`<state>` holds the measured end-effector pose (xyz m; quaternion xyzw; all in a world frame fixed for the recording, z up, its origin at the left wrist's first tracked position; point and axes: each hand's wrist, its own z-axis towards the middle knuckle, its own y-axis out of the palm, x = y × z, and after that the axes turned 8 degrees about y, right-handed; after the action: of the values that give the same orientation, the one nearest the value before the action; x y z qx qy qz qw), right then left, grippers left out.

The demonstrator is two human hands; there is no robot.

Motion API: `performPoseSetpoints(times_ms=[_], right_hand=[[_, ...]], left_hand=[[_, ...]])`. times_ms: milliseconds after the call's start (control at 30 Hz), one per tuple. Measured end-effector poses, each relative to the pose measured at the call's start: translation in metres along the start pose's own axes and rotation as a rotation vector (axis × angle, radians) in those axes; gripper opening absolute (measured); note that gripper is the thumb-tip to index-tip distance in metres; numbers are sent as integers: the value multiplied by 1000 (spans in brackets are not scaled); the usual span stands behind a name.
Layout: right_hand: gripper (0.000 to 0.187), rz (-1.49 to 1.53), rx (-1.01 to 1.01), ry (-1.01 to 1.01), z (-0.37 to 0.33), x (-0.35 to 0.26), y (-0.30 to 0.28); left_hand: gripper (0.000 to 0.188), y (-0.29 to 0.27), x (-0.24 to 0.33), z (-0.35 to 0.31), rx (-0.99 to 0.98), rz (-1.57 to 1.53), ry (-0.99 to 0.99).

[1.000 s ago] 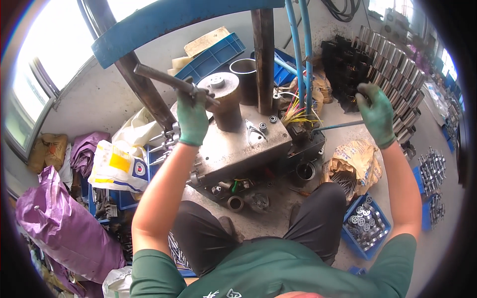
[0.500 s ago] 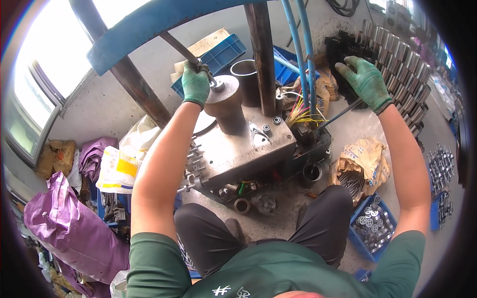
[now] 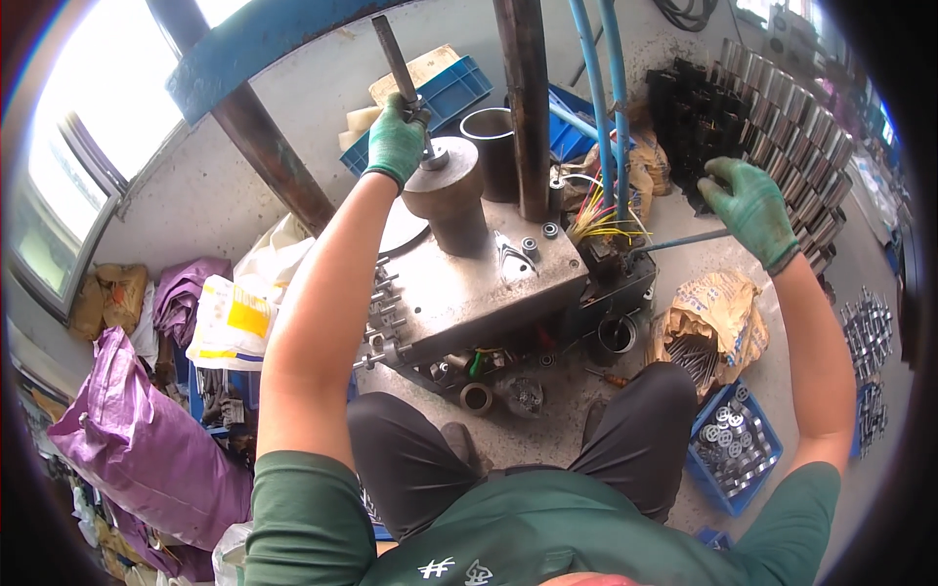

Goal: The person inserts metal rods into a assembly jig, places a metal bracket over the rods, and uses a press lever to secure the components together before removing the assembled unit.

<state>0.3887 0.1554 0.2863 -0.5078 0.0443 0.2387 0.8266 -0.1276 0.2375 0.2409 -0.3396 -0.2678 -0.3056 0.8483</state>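
Note:
My left hand (image 3: pixel 396 142), in a green glove, is closed around a slim metal shaft (image 3: pixel 393 54) that stands nearly upright with a slight lean. The shaft's lower end comes down at a small metal ring (image 3: pixel 437 156) on top of a thick round steel post (image 3: pixel 445 190). My right hand (image 3: pixel 750 213), gloved too, hangs out to the right with loosely bent fingers, thumb apart from them. A long thin lever (image 3: pixel 684 239) reaches its heel; the fingers are not wrapped round it, and whether it touches the palm is hidden.
The post rises from a steel bench block (image 3: pixel 489 293) between dark columns (image 3: pixel 523 107) under a blue frame (image 3: pixel 234 54). Several shafts (image 3: pixel 384 313) lie along the block's left edge. Right are a torn paper bag (image 3: pixel 718 303), a blue crate of metal parts (image 3: pixel 733 444) and stacked cylinders (image 3: pixel 791 127).
The shaft in my left hand has swung more upright, its top now showing. My right hand and the lever have dropped. The view has shifted slightly.

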Motion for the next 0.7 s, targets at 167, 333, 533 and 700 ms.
performPoseSetpoints(times_ms=[167,333,533,700], right_hand=[[48,-45,-306,23,-65,10,-18],[47,-80,-731,-85,-130,30,-17],[31,-114,-631,110,-177,21,-4],[21,-80,-496,165,-188,17,7]], left_hand=[[27,7,-5,-15,88,4,51],[22,19,-15,-32,215,-56,74],[24,24,-7,-36,181,-71,69],[28,20,-6,-35,190,-19,121]])
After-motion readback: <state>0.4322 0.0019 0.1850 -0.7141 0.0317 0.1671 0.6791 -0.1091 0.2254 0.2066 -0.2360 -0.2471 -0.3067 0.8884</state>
